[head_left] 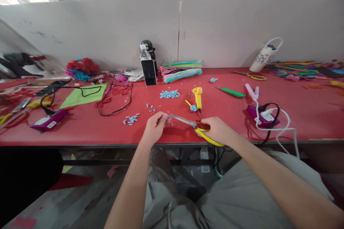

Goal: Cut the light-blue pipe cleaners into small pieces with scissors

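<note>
"Centrally, what is shown above the near edge of the red tabletop [91,128]?"

"Scissors [195,124] with red and yellow handles. Their long axis slants from the handles at near right to the tips at far left; the blades thus point left and slightly toward the far side."

"How is each hand placed?"

"The right hand [218,130] is clamped on the scissor handles. The left hand [155,126] has thumb and forefinger together at the blade tips; whether anything lies between them cannot be told."

"Which objects lie just beyond?"

"A yellow hot-glue gun [198,97], its cord leaving at the near end. Just left of it is a blue ball [193,108] with a yellow stem. Farther left lies a heap of short blue pieces [170,94]; a looser scatter [131,119] lies left of the left hand."

"And toward the margins?"

"Far: a smartphone [149,73] upright before a clear bottle [145,53], left of bundled pipe cleaners [182,75]. Right: a green-handled tool [234,92], its narrow tip pointing left, and a purple power strip [252,112]."
</note>
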{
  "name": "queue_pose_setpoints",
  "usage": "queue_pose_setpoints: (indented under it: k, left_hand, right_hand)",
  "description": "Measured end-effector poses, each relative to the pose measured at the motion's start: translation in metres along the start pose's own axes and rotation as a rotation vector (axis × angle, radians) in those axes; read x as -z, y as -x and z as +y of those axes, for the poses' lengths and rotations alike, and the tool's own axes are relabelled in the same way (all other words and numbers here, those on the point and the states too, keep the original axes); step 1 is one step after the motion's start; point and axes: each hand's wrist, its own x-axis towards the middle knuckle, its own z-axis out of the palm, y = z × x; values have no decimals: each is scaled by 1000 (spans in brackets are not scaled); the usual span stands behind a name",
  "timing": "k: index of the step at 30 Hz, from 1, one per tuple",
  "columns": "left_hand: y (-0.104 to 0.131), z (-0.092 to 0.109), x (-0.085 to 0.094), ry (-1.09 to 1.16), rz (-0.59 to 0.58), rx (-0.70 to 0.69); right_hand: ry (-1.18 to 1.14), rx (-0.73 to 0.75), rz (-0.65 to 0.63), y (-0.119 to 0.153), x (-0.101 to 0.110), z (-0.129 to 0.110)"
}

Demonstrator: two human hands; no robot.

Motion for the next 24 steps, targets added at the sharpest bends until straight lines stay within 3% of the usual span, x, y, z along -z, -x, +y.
queue_pose_setpoints:
  k: [24]
  left_hand:
    - [1,-1,-1,10,10,-13]
  right_hand:
    - [16,16,0,-1,-2,3]
